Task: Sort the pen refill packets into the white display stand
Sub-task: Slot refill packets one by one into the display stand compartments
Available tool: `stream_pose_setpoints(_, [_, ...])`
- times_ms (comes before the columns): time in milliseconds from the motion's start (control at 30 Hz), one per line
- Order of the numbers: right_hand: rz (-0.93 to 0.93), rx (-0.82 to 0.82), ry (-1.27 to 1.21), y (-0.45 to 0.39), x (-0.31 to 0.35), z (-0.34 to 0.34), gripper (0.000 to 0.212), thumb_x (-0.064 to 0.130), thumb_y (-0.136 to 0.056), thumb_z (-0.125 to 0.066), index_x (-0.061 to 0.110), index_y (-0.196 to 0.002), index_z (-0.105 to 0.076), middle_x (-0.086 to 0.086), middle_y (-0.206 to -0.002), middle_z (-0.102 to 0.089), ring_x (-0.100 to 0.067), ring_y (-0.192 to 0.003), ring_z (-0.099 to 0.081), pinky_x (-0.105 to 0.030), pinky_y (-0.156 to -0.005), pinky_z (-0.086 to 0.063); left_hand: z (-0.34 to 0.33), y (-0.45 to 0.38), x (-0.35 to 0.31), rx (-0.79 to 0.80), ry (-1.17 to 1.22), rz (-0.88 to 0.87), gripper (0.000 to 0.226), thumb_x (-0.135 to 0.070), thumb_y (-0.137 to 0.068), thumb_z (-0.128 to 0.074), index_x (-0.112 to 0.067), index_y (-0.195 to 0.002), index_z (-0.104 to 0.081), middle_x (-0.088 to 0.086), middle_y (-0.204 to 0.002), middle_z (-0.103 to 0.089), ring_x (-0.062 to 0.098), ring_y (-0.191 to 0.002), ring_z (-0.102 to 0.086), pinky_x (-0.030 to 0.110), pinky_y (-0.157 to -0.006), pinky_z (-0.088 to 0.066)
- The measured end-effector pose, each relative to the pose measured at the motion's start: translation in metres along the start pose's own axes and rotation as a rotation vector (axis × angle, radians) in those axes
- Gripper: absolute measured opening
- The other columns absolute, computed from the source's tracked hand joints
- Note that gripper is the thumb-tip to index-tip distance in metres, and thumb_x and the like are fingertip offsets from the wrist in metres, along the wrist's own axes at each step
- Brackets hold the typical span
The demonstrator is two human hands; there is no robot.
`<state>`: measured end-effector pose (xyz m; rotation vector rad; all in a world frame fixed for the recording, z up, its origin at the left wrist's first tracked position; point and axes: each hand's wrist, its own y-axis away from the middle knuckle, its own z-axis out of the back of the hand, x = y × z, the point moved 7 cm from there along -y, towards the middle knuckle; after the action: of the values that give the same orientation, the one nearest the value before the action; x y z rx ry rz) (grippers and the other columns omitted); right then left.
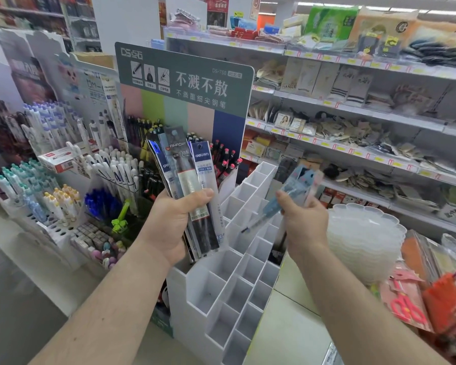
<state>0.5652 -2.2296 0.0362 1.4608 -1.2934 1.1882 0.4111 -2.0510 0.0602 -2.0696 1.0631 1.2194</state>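
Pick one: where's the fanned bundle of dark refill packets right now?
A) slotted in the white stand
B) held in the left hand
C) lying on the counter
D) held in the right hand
B: the left hand grips the fanned bundle of dark refill packets above the white display stand, while the right hand holds light blue packets.

— Where's your left hand (173, 222)?
— Centre of the frame, forearm rising from the lower left, fingers and thumb curled tight.
— And your right hand (304, 222)?
— Right of centre, forearm from the lower right, fingertips pinching, raised level with yours.
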Motion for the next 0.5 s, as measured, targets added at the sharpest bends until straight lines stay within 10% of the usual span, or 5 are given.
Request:
stream_pose_setpoints(267, [-0.114,0.238,0.452,0.007,-0.055,-0.023,0.012,0.023,-0.081,-0.081,0.022,-0.088,-0.072,-0.001,-0.090,-0.075,-0.024,-0.090,-0.070,-0.049,-0.086,-0.058,-0.004,0.002,-0.002,0.002,-0.022,0.010,0.039,-0.015,-0.068,-0.070,-0.015,-0.107,-0.070,0.002,-0.080,-0.072,0.017,-0.071,-0.069,0.037,-0.065,-0.057])
stream_pose_setpoints(500, [-0.144,0.255,0.460,0.012,-0.044,0.002,0.016,0.025,-0.082,-0.081,0.020,-0.093,-0.072,0.002,-0.083,-0.074,-0.014,-0.074,-0.066,-0.029,-0.063,-0.049,-0.010,0.000,-0.001,0.039,-0.075,0.023,0.043,-0.011,-0.070,-0.070,-0.011,-0.113,-0.068,0.003,-0.082,-0.073,0.019,-0.072,-0.070,0.034,-0.063,-0.056])
